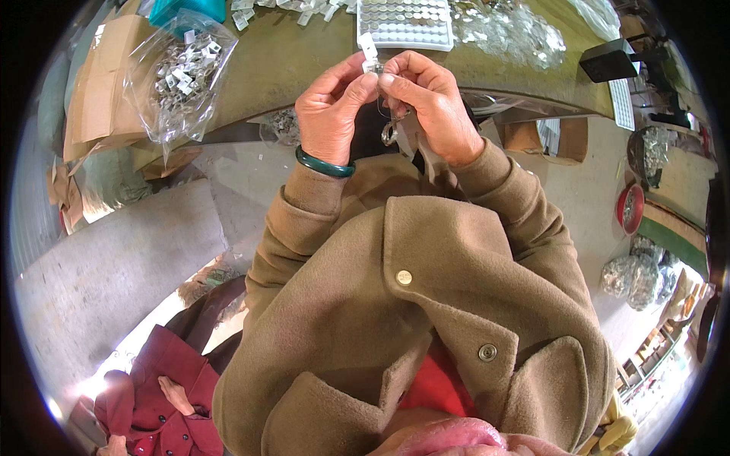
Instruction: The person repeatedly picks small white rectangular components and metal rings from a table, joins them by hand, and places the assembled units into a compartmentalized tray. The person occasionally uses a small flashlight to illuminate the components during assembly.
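Note:
Over the front edge of the table, my two hands meet close together. My left hand [334, 99], below a dark green bangle [325, 165], is closed in a pinch on a small white tag [369, 47] that sticks up past the fingertips. Touching its fingertips, my right hand [432, 102] is closed with thumb and forefinger pressed together; the tiny piece between them is too small to name. Under the hands hangs a thin, shiny metal loop [389, 134]. Just beyond the fingers lies a white tray [362, 30] bearing rows of small round pieces.
A clear bag [186, 76] of small tagged pieces sits left by a cardboard box [106, 83] and a teal container [190, 9]. Clear plastic packets [509, 38] pile up right of the tray, near a black device [607, 61]. Another person in a maroon coat [171, 387] is at lower left.

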`<control>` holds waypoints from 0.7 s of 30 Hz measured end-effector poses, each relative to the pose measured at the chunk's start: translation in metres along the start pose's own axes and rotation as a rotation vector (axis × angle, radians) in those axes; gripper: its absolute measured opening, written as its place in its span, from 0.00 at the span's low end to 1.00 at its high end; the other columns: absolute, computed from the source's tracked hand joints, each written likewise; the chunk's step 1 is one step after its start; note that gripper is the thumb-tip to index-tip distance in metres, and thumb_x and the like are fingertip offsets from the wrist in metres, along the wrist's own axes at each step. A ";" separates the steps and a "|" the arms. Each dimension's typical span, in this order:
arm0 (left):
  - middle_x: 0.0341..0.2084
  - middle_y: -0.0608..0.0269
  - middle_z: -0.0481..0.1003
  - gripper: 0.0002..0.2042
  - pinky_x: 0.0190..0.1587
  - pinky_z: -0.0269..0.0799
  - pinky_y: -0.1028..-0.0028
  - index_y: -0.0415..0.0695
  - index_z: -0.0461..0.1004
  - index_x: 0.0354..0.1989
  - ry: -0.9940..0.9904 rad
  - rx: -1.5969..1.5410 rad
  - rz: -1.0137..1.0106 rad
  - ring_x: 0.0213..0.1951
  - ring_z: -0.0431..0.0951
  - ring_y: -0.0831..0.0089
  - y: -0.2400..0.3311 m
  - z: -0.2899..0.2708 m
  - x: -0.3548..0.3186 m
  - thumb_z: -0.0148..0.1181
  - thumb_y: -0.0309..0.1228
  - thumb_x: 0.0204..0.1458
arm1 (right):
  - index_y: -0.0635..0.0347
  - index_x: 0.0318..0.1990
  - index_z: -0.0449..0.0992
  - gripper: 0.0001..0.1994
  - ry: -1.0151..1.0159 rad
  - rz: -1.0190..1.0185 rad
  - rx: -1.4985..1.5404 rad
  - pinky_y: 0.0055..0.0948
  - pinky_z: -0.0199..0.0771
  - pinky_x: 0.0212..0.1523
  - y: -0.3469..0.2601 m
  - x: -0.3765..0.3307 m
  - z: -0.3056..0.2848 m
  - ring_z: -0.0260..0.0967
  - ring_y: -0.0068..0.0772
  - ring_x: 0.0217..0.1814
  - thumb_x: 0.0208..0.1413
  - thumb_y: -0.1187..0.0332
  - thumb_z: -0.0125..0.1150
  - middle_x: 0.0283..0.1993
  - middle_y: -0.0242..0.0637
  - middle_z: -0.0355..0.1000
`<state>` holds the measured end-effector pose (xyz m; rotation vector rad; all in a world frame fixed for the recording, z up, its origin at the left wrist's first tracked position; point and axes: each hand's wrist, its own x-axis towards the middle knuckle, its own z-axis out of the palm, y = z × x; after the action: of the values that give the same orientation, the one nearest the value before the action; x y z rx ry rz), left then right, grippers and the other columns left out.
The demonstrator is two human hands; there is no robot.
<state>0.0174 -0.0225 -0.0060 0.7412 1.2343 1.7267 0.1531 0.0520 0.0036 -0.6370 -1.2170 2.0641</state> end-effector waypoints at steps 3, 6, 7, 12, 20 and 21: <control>0.38 0.60 0.78 0.14 0.41 0.78 0.78 0.36 0.75 0.52 0.022 0.131 0.105 0.37 0.77 0.79 -0.001 0.003 -0.001 0.61 0.24 0.57 | 0.62 0.35 0.73 0.02 -0.025 0.002 -0.100 0.18 0.66 0.32 -0.005 0.002 -0.002 0.65 0.15 0.30 0.58 0.73 0.58 0.30 0.28 0.71; 0.37 0.61 0.79 0.14 0.40 0.77 0.79 0.35 0.75 0.52 0.012 0.353 0.246 0.36 0.77 0.80 -0.002 0.006 -0.004 0.60 0.25 0.58 | 0.63 0.35 0.74 0.02 -0.036 -0.021 -0.143 0.18 0.68 0.33 -0.009 0.006 -0.005 0.68 0.16 0.31 0.57 0.74 0.58 0.30 0.29 0.72; 0.37 0.61 0.79 0.14 0.40 0.77 0.80 0.35 0.75 0.52 0.006 0.439 0.300 0.36 0.77 0.80 -0.002 0.006 -0.004 0.60 0.26 0.58 | 0.64 0.35 0.74 0.02 -0.034 -0.028 -0.154 0.18 0.69 0.32 -0.009 0.007 -0.005 0.68 0.16 0.31 0.57 0.75 0.58 0.30 0.29 0.73; 0.40 0.59 0.79 0.17 0.40 0.79 0.77 0.34 0.71 0.56 -0.026 0.336 0.072 0.37 0.80 0.77 0.006 0.007 -0.003 0.57 0.26 0.60 | 0.66 0.36 0.74 0.03 0.036 -0.089 -0.233 0.18 0.69 0.31 -0.005 0.010 -0.001 0.70 0.17 0.30 0.56 0.75 0.58 0.29 0.30 0.74; 0.35 0.61 0.81 0.12 0.31 0.74 0.83 0.34 0.78 0.45 0.130 0.175 -0.206 0.33 0.81 0.78 0.027 0.004 -0.002 0.59 0.30 0.58 | 0.63 0.44 0.74 0.09 -0.012 -0.220 -0.498 0.18 0.68 0.36 -0.007 0.004 0.006 0.66 0.15 0.33 0.55 0.78 0.57 0.31 0.27 0.71; 0.36 0.61 0.81 0.12 0.30 0.73 0.83 0.34 0.78 0.45 0.140 0.198 -0.205 0.33 0.81 0.78 0.028 0.004 -0.003 0.58 0.30 0.58 | 0.62 0.44 0.74 0.10 0.010 -0.285 -0.579 0.20 0.68 0.33 -0.007 0.004 0.007 0.66 0.16 0.31 0.54 0.78 0.57 0.29 0.29 0.71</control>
<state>0.0131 -0.0269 0.0216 0.5919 1.5388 1.5242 0.1477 0.0533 0.0129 -0.6775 -1.8036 1.4697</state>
